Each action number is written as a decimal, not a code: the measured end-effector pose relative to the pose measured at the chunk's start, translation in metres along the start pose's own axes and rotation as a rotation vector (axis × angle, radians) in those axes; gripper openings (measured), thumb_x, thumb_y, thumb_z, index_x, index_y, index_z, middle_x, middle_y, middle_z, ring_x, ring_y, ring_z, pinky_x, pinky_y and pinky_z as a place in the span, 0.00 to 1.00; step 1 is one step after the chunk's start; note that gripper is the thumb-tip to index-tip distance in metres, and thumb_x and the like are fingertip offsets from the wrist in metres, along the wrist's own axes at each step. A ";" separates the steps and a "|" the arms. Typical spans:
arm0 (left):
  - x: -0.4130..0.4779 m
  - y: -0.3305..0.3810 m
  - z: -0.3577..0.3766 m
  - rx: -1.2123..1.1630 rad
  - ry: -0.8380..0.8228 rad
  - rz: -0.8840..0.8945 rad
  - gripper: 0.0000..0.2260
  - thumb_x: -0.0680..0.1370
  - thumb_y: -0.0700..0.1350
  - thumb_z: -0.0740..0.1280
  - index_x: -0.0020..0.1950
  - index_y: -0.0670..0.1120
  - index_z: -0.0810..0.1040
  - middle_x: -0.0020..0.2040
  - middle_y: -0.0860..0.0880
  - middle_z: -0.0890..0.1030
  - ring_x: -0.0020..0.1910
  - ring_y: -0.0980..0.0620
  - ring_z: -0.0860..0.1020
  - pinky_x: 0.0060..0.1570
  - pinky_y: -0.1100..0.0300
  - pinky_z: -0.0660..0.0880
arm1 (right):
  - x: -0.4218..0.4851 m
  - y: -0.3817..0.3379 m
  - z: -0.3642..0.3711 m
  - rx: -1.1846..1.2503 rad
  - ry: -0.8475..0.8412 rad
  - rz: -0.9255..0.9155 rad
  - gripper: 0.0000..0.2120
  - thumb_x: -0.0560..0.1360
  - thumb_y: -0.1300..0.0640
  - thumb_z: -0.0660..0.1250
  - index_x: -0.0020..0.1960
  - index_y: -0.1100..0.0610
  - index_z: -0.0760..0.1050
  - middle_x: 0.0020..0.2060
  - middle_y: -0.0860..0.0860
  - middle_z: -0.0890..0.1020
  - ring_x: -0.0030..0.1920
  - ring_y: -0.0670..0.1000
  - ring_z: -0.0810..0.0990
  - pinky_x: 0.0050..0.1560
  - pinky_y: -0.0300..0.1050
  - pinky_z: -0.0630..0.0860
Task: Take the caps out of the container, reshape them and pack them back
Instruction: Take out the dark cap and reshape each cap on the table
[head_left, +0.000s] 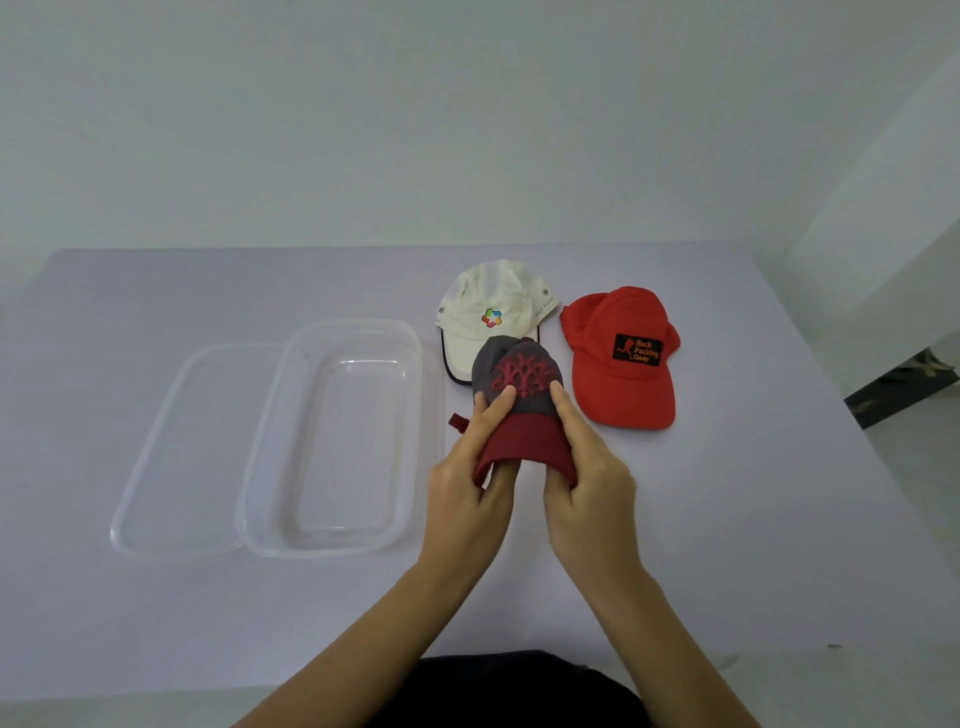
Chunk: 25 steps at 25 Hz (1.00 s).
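Note:
I hold a grey cap (519, 376) with a dark red brim and a red emblem above the table. My left hand (470, 480) grips the brim's left side, thumb on the crown. My right hand (589, 480) grips the brim's right side, thumb up by the emblem. Behind it, a white cap (485, 306) with a coloured logo lies on the table, partly hidden by the grey cap. A red cap (621, 364) with a black patch lies to the right. The clear plastic container (260, 467) stands to the left with nothing inside.
The container's clear lid (171, 452) lies flat to the left of the container, partly under it. The table (727, 519) has a pale lilac cover; its right edge runs diagonally at the right. A white wall rises behind the table.

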<state>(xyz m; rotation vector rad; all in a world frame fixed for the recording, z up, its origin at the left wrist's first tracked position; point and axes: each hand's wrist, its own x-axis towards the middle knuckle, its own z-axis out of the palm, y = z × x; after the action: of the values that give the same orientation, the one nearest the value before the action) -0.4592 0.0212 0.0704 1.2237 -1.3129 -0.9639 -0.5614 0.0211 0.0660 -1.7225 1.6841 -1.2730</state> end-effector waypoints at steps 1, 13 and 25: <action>0.000 0.000 0.000 -0.013 0.009 -0.008 0.24 0.77 0.33 0.62 0.65 0.59 0.70 0.69 0.47 0.72 0.57 0.68 0.76 0.54 0.72 0.73 | 0.001 0.000 0.001 0.024 -0.013 0.009 0.30 0.70 0.65 0.57 0.71 0.51 0.63 0.65 0.49 0.73 0.66 0.52 0.74 0.63 0.45 0.72; 0.074 -0.013 -0.061 0.041 -0.362 -0.331 0.30 0.77 0.52 0.63 0.76 0.58 0.54 0.76 0.61 0.56 0.75 0.61 0.54 0.70 0.61 0.56 | 0.004 0.044 -0.034 -0.428 -0.091 -0.395 0.19 0.78 0.53 0.57 0.69 0.45 0.66 0.70 0.54 0.68 0.70 0.57 0.67 0.53 0.53 0.80; 0.116 -0.032 -0.038 -0.330 -0.348 -0.604 0.17 0.78 0.53 0.63 0.54 0.41 0.82 0.53 0.43 0.84 0.53 0.47 0.81 0.57 0.54 0.76 | -0.014 0.046 -0.029 -0.502 -0.340 -0.404 0.32 0.72 0.57 0.60 0.72 0.40 0.58 0.73 0.51 0.60 0.72 0.52 0.61 0.71 0.53 0.60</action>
<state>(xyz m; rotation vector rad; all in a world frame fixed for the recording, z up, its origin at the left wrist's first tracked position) -0.4086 -0.0943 0.0625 1.2461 -0.9856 -1.8149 -0.6089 0.0344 0.0388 -2.5065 1.5838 -0.6596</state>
